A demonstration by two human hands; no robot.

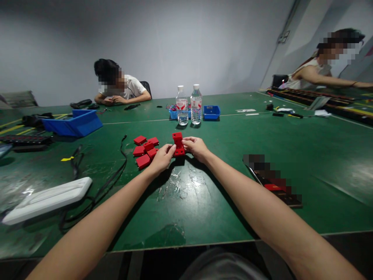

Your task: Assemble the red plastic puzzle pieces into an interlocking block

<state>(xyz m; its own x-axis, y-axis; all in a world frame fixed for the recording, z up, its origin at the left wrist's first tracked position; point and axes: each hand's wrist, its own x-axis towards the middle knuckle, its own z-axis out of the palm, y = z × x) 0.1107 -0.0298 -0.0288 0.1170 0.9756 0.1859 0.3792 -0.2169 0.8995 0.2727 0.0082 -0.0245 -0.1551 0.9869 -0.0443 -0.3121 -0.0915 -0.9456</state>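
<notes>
Above the middle of the green table (221, 186), my two hands meet at a red block-like piece (178, 140) with small dark holes in it. Whether it is one part or several put together I cannot tell. My left hand (162, 158) pinches its lower left side between thumb and fingers. On the right side, the fingers of my right hand (197, 149) are closed on the same piece. Several more red blocks (143, 161) lie in a loose group just left of my left hand, some touching each other.
Two water bottles (182, 112) stand beyond my hands, before small blue trays (211, 112). A white power strip (49, 198) and black cable (116, 175) lie left, near a large blue bin (74, 123). A dark, partly pixelated object (271, 182) lies right. Two people sit across.
</notes>
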